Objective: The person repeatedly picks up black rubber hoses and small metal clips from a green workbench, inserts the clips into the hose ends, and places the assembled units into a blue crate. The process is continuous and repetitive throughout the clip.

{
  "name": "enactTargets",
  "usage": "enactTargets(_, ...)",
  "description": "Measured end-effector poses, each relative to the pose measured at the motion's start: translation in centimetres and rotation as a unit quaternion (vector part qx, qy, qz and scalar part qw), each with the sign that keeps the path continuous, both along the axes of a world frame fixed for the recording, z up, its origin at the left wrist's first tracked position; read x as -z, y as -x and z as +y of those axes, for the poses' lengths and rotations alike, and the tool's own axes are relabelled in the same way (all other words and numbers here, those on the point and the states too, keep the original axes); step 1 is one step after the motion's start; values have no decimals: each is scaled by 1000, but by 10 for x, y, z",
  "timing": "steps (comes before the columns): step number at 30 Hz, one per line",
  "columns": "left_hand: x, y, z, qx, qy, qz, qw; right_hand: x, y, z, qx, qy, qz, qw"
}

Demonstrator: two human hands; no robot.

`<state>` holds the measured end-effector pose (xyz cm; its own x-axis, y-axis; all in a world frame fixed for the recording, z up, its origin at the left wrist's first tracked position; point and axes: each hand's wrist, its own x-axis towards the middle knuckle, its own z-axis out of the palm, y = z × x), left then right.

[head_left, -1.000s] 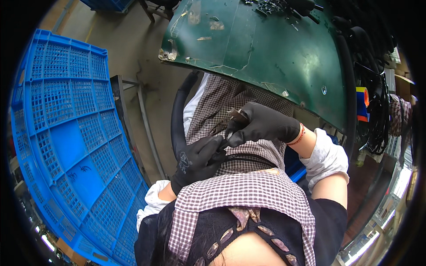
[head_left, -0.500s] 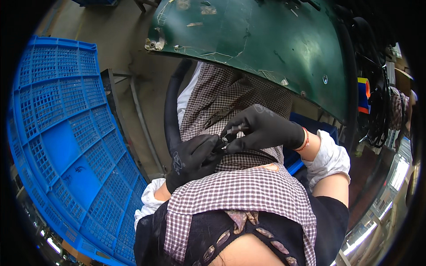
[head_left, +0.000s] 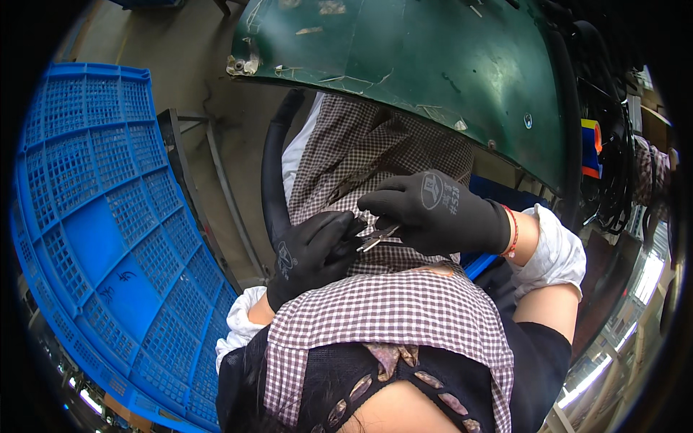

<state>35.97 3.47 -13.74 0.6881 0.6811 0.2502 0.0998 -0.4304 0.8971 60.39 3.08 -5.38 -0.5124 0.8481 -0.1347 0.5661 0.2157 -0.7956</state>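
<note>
My left hand [head_left: 314,249], in a black glove, is closed in front of my lap. A long curved black tube [head_left: 274,169] runs up and away from it; the tube's near part is hidden by the hand. My right hand [head_left: 440,216], also gloved in black, is closed with its fingers curled beside the left fingertips. Out of its grip sticks a thin silvery metal piece [head_left: 378,238] with a pale tip, pointing at the left fingers. Most of that piece is covered by the glove, so its kind cannot be made out. A brown and white checked apron [head_left: 390,303] lies behind both hands.
A green worktop [head_left: 426,58] with scraps of tape and thread on it stands ahead. At the left rises a big blue plastic crate [head_left: 94,231] with grid walls, next to a grey metal frame [head_left: 209,166]. A blue container [head_left: 498,195] shows partly beneath the worktop's right side.
My right hand has turned and drawn a little to the right, and more of the metal piece shows. My left hand and the black tube have shifted slightly left.
</note>
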Motion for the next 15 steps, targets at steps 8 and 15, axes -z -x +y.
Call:
enactTargets(8, 7, 1, -8, -19, 27, 8, 999, -12, 17, -6, 6, 27, -112, 993)
enactTargets(15, 10, -3, -9, -16, 56, 23, 998, -8, 24, -8, -6, 16, -152, 988)
